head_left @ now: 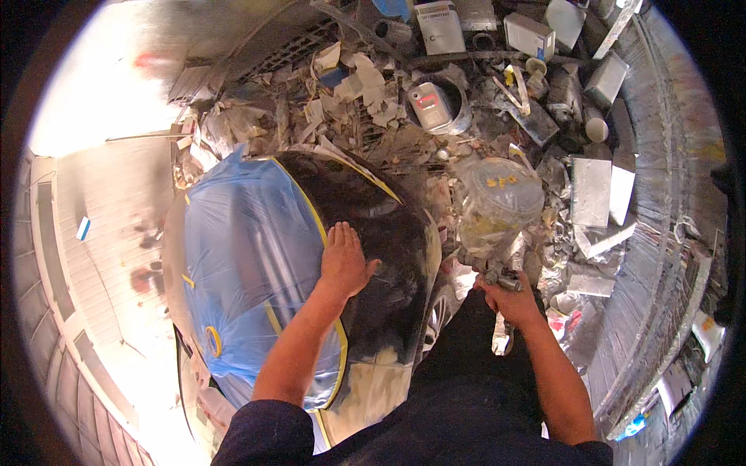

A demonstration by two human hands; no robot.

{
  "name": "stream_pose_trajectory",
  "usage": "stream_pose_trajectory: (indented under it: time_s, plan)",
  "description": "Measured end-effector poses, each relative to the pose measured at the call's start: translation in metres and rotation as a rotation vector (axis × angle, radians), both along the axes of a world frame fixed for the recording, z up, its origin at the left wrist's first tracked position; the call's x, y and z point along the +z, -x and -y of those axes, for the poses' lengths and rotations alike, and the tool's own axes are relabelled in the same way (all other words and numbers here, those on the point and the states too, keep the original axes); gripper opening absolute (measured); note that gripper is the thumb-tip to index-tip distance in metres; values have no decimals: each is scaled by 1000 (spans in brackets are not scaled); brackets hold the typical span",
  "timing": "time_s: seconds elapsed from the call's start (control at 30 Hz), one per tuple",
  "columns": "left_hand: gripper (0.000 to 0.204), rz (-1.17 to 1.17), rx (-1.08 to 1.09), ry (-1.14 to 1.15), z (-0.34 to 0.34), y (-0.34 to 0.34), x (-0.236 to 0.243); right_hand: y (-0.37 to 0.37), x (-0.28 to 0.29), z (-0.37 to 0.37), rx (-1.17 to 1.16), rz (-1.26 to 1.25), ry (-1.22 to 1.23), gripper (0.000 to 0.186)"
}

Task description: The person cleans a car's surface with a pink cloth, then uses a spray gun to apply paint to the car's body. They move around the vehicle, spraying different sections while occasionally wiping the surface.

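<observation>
My left hand [346,261] lies flat, fingers stretched, at the edge of a dark, dusty car panel [392,287] where it meets blue masking film [233,225]. Yellow tape [308,203] runs along the border of that film. In my right hand [513,299] is a spray gun [501,276], its fingers wrapped round the grip. A large, cloudy cup [500,198] with yellow marks on its lid sits on top of the gun. The gun is beside the panel, apart from it. A roll of yellow tape [214,342] rests on the film.
Crumpled paper and scraps [361,85] pile up beyond the car. A grey can [431,106] stands in a round bucket [464,116]. Several cans and boxes [530,36] crowd the far right. Plastic sheeting [660,194] covers the right wall.
</observation>
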State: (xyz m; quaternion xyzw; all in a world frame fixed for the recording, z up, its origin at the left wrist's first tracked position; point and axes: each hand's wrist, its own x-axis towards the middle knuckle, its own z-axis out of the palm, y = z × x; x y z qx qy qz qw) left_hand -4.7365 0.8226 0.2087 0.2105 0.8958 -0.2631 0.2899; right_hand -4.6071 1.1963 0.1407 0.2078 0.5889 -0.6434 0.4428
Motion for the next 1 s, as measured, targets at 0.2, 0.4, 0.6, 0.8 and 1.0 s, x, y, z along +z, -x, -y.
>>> stream_pose_trajectory:
  time_s: [0.2, 0.4, 0.6, 0.8, 1.0]
  plan:
    - [99, 27, 176, 74, 20, 58, -13, -18, -22, -6, 205, -249, -129, 25]
    - [109, 45, 24, -38, -14, -22, 5, -15, -12, -10, -48, -219, -75, 15]
    - [114, -40, 124, 106, 47, 73, -26, 0, 0, 0, -25, -8, 50, 22]
    - [116, 153, 192, 123, -20, 81, -53, -6, -3, 3, -78, -45, 47, 22]
    - [118, 647, -357, 52, -52, -88, -79, -1, 10, 21, -272, 65, 124, 23]
